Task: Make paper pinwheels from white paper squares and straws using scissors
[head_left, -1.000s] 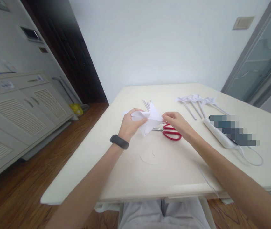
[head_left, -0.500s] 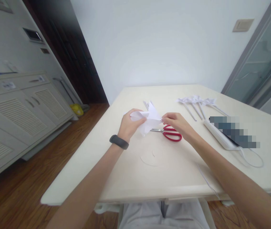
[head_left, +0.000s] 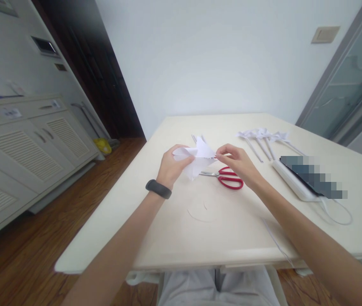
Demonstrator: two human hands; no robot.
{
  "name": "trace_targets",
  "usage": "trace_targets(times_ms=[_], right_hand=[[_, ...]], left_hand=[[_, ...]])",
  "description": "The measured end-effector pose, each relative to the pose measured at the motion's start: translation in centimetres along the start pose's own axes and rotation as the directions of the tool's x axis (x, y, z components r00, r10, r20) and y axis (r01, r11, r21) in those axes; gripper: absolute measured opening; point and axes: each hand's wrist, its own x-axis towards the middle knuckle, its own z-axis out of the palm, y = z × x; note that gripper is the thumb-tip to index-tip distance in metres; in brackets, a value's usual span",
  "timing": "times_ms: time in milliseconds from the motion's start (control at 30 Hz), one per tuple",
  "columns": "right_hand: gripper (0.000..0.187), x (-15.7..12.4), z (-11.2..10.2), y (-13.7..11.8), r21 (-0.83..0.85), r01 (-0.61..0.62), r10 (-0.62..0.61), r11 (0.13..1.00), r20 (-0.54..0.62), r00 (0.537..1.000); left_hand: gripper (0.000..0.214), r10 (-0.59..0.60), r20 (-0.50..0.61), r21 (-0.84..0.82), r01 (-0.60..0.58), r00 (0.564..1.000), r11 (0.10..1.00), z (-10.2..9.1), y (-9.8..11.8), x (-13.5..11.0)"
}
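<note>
A folded white paper flower (head_left: 204, 149) with pointed petals is held above the table. My left hand (head_left: 171, 163), with a dark band on its wrist, grips one side of it between thumb and fingers. With thumb and forefinger, my right hand (head_left: 233, 158) pinches the tip of a petal on the right. Under the paper and partly covered by it lie red-handled scissors (head_left: 231, 182), blades pointing left. Behind the flower, thin white paper sticks (head_left: 194, 139) show only at their ends.
Several finished white paper flowers (head_left: 262, 134) on stems lie at the back right of the table (head_left: 155, 238). Nearer are a white block (head_left: 292, 182) with a blurred-out dark device on it and a cable (head_left: 348, 214). Thin paper strips (head_left: 200, 219) lie in front.
My right hand has shifted slightly up and left, its fingers more bent at the petal tip. The flower has tilted a little; my left hand has barely moved.
</note>
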Motion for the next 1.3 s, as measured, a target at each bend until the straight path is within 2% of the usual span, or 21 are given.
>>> trace_targets(times_ms=[100, 200, 267, 333, 433, 700, 900, 1300], right_hand=[[0.012, -0.2, 0.0, -0.6, 0.039, 0.098, -0.098, 0.994, -0.005, 0.995], [0.024, -0.3, 0.0, -0.9, 0.147, 0.141, -0.149, 0.979, 0.042, 0.988], [0.028, -0.3, 0.0, -0.9, 0.237, 0.124, -0.148, 0.963, 0.083, 0.986], [0.023, -0.3, 0.0, -0.9, 0.286, 0.091, -0.128, 0.954, 0.112, 0.986], [0.016, -0.3, 0.0, -0.8, 0.283, 0.047, -0.089, 0.958, 0.137, 0.987], [0.023, -0.4, 0.2, -0.6, 0.268, -0.017, -0.055, 0.963, 0.260, 0.964], [0.023, -0.2, 0.9, -0.1, 0.280, -0.020, -0.043, 0.960, 0.218, 0.975], [0.019, -0.4, 1.4, 0.0, 0.333, -0.024, -0.039, 0.943, 0.183, 0.982]], left_hand=[[0.026, -0.007, 0.024, -0.033, 0.007, 1.000, 0.999, 0.1, 0.1, -0.1], [0.028, -0.008, 0.065, -0.075, 0.013, 0.998, 0.997, 0.2, 0.3, -0.3], [0.029, -0.005, 0.090, -0.100, 0.014, 0.996, 0.995, 0.3, 0.5, -0.4], [0.030, -0.001, 0.107, -0.119, 0.014, 0.994, 0.993, 0.4, 0.8, -0.5], [0.030, 0.009, 0.130, -0.124, 0.007, 0.991, 0.992, 0.5, 1.1, -0.7], [0.026, 0.056, 0.176, -0.037, -0.050, 0.983, 0.998, 0.7, 1.4, -1.0], [0.024, 0.096, 0.202, 0.008, -0.100, 0.975, 0.995, 0.9, 1.6, -1.2], [0.025, 0.101, 0.243, -0.025, -0.098, 0.965, 0.995, 0.9, 1.7, -1.3]])
